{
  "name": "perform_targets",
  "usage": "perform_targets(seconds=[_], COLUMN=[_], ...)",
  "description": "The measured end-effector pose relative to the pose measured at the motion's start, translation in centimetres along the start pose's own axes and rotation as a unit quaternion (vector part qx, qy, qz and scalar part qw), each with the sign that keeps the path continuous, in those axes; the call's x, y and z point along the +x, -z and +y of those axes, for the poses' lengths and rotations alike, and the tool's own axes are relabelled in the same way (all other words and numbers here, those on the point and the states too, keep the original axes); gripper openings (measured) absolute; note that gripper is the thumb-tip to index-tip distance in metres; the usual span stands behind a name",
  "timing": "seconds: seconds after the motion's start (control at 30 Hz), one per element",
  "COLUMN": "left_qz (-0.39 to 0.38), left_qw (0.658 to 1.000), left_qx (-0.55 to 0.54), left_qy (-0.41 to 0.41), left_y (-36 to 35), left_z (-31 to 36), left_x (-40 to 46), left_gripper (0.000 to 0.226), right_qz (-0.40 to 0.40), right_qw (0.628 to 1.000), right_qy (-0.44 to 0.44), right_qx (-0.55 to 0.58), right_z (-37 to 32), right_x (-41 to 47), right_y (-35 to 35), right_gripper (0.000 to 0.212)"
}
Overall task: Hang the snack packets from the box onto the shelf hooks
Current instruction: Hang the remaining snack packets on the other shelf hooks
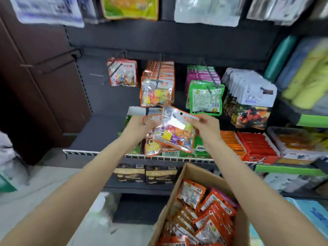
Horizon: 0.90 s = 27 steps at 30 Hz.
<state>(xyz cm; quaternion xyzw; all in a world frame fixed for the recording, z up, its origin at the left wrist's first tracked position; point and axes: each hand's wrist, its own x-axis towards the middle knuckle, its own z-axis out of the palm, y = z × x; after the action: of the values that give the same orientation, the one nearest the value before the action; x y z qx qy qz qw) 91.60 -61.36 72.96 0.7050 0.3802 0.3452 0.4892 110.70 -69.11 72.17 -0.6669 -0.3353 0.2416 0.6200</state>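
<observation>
We hold an orange-edged snack packet in front of the shelf, tilted, its punched hole uppermost; our right hand pinches its top edge, fingers curled on it; our left hand grips more packets behind it; below, the cardboard box holds many packets; full hooks hang just above.

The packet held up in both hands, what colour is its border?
Orange, around a clear, shiny packet, seen in the head view.
</observation>
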Motion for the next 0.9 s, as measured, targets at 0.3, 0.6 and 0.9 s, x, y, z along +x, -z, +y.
perform_targets(seconds=[0.3,0.6,0.9], left_qz=[0.163,0.155,0.126], left_qw=[0.923,0.884,0.936], left_qx=[0.327,0.404,0.283], left_qy=[-0.118,-0.179,-0.165], left_y=[8.1,9.6,10.1], left_z=[3.5,4.6,3.3], left_x=[3.4,4.6,6.5], left_gripper=[0.034,0.028,0.031], right_qz=[-0.034,0.078,0.123], right_qw=[0.993,0.982,0.948], right_qy=[0.100,0.116,0.175], right_qx=[-0.056,-0.130,-0.235], right_z=[-5.2,-5.5,-5.2], right_x=[2.7,5.0,5.5], right_y=[-6.8,-9.5,-10.8], right_gripper=[0.003,0.008,0.011])
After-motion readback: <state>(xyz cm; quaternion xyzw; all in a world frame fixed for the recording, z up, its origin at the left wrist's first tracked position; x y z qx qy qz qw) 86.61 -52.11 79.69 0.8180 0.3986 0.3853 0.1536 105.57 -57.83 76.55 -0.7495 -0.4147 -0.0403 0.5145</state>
